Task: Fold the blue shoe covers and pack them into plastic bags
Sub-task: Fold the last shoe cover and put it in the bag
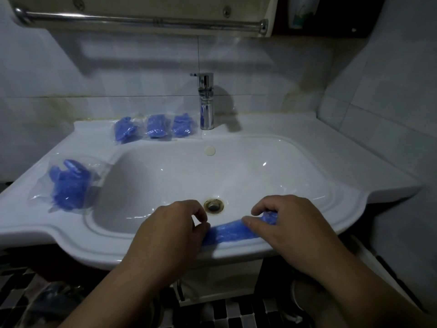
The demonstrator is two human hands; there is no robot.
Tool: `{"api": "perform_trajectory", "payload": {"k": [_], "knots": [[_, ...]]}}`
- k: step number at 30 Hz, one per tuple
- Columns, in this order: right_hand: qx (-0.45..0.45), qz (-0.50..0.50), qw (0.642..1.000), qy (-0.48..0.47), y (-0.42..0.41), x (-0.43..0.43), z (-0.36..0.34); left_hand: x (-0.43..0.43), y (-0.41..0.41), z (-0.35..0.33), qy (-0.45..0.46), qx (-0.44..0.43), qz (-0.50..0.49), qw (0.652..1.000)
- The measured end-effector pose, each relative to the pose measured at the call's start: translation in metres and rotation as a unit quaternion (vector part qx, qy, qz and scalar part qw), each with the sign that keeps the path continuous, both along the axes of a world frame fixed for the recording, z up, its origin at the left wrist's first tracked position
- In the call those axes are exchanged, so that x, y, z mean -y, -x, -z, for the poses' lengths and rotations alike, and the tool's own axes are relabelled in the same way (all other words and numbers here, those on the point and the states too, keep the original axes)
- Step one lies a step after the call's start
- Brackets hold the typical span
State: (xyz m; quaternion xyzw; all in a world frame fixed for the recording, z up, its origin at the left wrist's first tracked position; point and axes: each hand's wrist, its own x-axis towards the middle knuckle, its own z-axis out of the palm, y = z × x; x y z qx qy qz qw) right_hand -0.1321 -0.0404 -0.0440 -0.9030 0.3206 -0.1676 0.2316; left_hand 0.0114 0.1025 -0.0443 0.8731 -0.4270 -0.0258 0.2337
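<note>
**Inspector:** Fixture first.

**Aide:** One white sink. Both hands are at its front rim. The left hand and the right hand have their fingers curled. Each pinches one end of a blue shoe cover, which lies stretched along that rim between them.

**Inspector:** Packed goods?

**Aide:** One larger plastic bag of blue covers lies on the left ledge. Three small bags sit in a row on the back ledge, just left of the chrome tap.

**Inspector:** Smallest item?

**Aide:** The drain, in the basin just beyond the hands.
</note>
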Motion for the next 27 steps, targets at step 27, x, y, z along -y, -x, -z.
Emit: {"api": "perform_trajectory", "payload": {"k": [27], "knots": [[-0.051, 0.028, 0.995, 0.075, -0.008, -0.006, -0.002, 0.001, 0.018, 0.018, -0.127, 0.132, 0.212, 0.96]]}}
